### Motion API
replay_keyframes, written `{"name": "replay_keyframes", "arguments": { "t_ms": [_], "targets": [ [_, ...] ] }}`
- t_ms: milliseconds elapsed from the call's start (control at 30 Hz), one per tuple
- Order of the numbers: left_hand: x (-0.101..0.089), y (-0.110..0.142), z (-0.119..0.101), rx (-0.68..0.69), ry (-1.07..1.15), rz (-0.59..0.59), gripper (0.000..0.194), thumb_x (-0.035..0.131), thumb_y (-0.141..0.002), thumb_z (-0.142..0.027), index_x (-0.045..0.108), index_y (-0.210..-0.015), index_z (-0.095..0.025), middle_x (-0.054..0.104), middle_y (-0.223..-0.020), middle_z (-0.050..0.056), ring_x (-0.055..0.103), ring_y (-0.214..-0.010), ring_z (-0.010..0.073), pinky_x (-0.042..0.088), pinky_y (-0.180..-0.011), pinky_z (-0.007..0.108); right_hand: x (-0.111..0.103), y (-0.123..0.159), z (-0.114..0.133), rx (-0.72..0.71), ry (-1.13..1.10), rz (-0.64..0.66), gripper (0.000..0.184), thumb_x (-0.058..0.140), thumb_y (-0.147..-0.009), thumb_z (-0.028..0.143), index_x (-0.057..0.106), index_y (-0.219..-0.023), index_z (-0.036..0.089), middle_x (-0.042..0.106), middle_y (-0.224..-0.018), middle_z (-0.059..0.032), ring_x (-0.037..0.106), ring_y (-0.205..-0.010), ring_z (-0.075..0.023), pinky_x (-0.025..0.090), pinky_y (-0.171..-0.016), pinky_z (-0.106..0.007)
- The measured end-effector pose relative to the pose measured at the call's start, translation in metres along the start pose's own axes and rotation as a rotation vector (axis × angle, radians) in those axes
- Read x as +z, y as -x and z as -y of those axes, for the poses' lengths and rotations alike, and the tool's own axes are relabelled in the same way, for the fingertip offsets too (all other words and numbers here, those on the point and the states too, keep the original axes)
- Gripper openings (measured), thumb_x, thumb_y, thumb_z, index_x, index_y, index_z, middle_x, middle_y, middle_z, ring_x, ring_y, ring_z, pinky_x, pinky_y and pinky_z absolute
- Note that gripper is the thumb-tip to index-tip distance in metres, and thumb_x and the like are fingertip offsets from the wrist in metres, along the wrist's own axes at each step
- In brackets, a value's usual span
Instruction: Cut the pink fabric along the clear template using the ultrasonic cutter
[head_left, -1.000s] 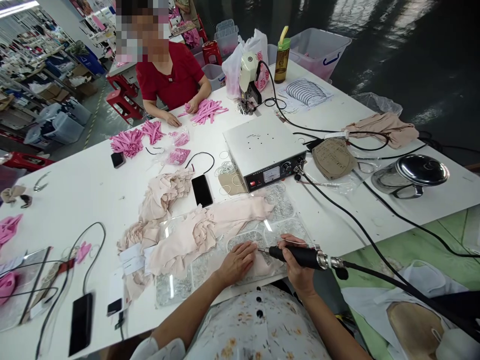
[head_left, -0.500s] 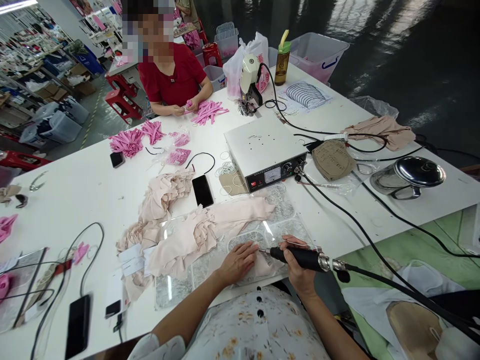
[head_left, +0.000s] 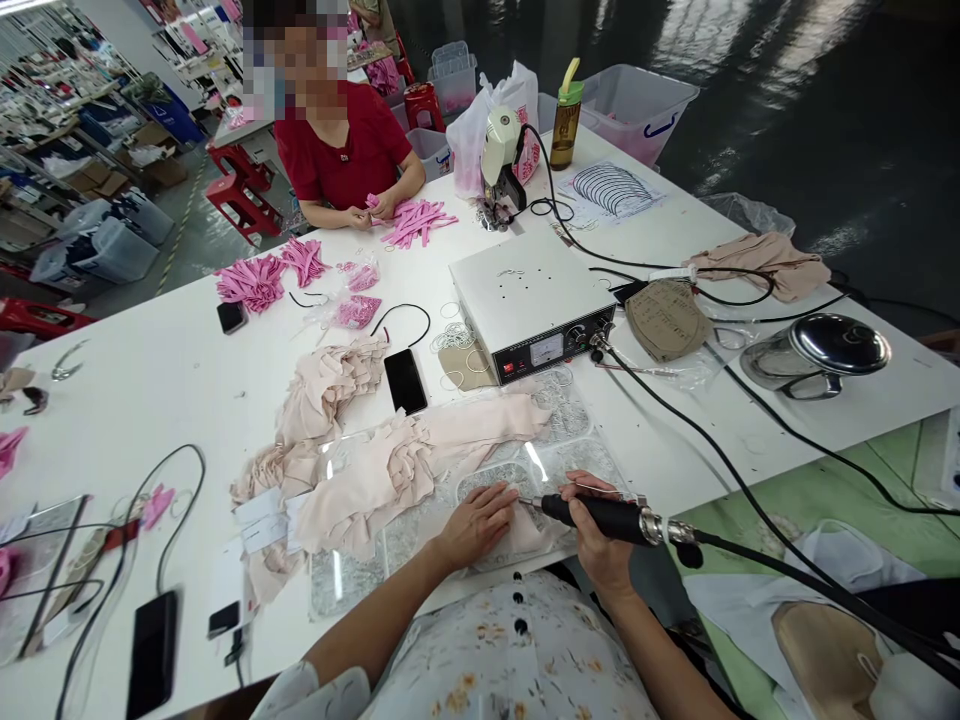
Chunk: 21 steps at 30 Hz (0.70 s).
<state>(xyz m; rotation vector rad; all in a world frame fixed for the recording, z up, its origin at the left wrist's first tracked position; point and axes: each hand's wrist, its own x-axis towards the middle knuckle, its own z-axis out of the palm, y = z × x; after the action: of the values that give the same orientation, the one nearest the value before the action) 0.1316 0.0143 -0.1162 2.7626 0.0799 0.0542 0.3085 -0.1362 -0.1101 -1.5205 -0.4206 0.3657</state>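
My left hand (head_left: 474, 525) lies flat on a pale pink fabric piece (head_left: 525, 535) at the table's near edge, fingers pressing it down. My right hand (head_left: 596, 535) grips a black handheld tool (head_left: 604, 518), whose metal tip points left and meets the fabric just beside my left fingertips. A thick black cable (head_left: 787, 580) runs from the tool's rear off to the right. The fabric rests on clear plastic sheets (head_left: 555, 465) holding small rings. More pale pink fabric pieces (head_left: 375, 480) are heaped to the left.
A white control box (head_left: 529, 300) with a dial stands behind my hands, and a black phone (head_left: 405, 380) lies to its left. Across the table a person in a red shirt (head_left: 341, 160) handles pink strips (head_left: 416, 220). At right sits a steel pot (head_left: 821, 350). Cables cross the table.
My hands and the tool stay almost still on the fabric. The person opposite has brought both hands together on a pink strip.
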Motion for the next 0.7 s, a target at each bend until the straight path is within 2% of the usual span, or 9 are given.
{"name": "replay_keyframes", "arguments": {
  "t_ms": [367, 500, 700],
  "targets": [
    [0.001, 0.0, 0.002, 0.001, 0.004, -0.006, 0.018, 0.043, -0.102, -0.023, 0.056, -0.114, -0.017, 0.051, -0.144, 0.011, 0.041, -0.138, 0.0255, 0.041, -0.105, 0.043, 0.0, -0.005, 0.01, -0.178, 0.106, 0.043, 0.023, 0.063, -0.091, 0.038, 0.064, -0.096, 0.016, 0.065, -0.099, -0.0044, 0.063, -0.093, -0.0188, 0.053, -0.085, -0.041],
    [0.003, 0.0, 0.002, -0.005, 0.004, -0.012, 0.019, 0.044, -0.102, -0.024, 0.056, -0.115, -0.017, 0.052, -0.142, 0.011, 0.042, -0.138, 0.0248, 0.039, -0.106, 0.042, 0.001, -0.013, 0.026, -0.21, 0.073, 0.072, 0.021, 0.063, -0.091, 0.035, 0.064, -0.098, 0.016, 0.065, -0.1, -0.0043, 0.063, -0.095, -0.0194, 0.052, -0.086, -0.042],
    [0.003, 0.0, 0.001, -0.01, 0.007, -0.014, 0.02, 0.044, -0.102, -0.024, 0.057, -0.116, -0.019, 0.053, -0.142, 0.01, 0.041, -0.138, 0.0237, 0.037, -0.107, 0.041, 0.015, -0.018, 0.049, -0.199, -0.022, 0.084, 0.015, 0.063, -0.09, 0.03, 0.061, -0.097, 0.016, 0.062, -0.096, -0.0026, 0.061, -0.099, -0.0208, 0.048, -0.094, -0.048]
  ]
}}
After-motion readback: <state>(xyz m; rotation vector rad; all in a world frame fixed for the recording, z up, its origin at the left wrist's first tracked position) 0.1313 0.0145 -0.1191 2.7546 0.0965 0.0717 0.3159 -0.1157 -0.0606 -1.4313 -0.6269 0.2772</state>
